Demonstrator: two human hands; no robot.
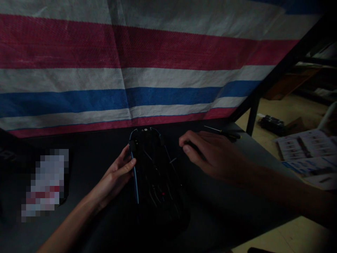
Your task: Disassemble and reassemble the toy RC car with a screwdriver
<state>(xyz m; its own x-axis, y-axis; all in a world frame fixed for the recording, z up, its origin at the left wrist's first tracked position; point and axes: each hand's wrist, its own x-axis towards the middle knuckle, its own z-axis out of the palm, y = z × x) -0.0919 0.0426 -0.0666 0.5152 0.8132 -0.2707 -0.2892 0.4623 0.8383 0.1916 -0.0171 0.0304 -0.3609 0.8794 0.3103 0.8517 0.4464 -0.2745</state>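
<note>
A dark model car (155, 168) with blue sides lies upside down on the black table, its underside facing up. My left hand (119, 170) grips the car's left edge, thumb on top and fingers against the side. Right of the car, my right hand (207, 151) is closed round a dark handle, mostly hidden by the fingers. A short thin metal shaft (173, 161) shows between that hand and the car's right edge; it looks like a screwdriver. Whether its tip touches the car I cannot tell. Behind my right hand lies another screwdriver (213, 128).
A striped red, white and blue tarp (158, 52) hangs behind the table (86, 154). A blurred-out packet or device (47, 182) lies at the left. Beyond the right edge are a dark table frame (252, 116), printed boxes (308, 146) and a dark object (271, 123) on the floor.
</note>
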